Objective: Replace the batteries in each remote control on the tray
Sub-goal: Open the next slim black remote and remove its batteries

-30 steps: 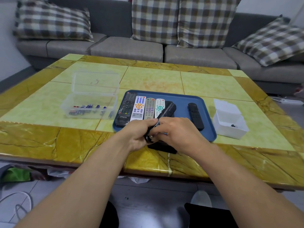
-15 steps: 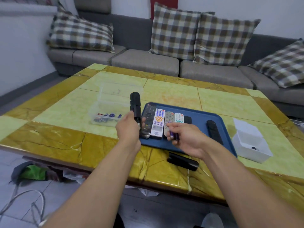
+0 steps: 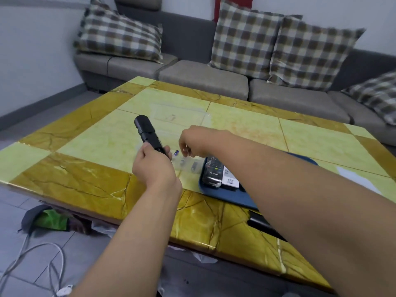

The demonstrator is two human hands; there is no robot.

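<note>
My left hand [image 3: 154, 166] grips a black remote [image 3: 146, 132] by its lower end and holds it tilted above the table. My right hand [image 3: 192, 142] reaches across to the clear plastic box [image 3: 194, 166] of batteries, with its fingertips pointing down into it. I cannot tell if those fingers pinch a battery. A purple battery [image 3: 176, 153] shows in the box between my hands. On the blue tray [image 3: 234, 197] lie a black remote [image 3: 212, 174] and a white one [image 3: 230, 178]; my right forearm hides the rest.
A black battery cover [image 3: 262, 225] lies on the marble table [image 3: 85, 181] near its front edge. A white box [image 3: 353, 176] sits right of the tray. A grey sofa [image 3: 203, 78] with checked cushions stands behind. Cables [image 3: 42, 264] lie on the floor.
My right hand, which held a battery over the tray, moved left and forward to the clear box. My left hand kept the black remote and tilted it. The view swung left.
</note>
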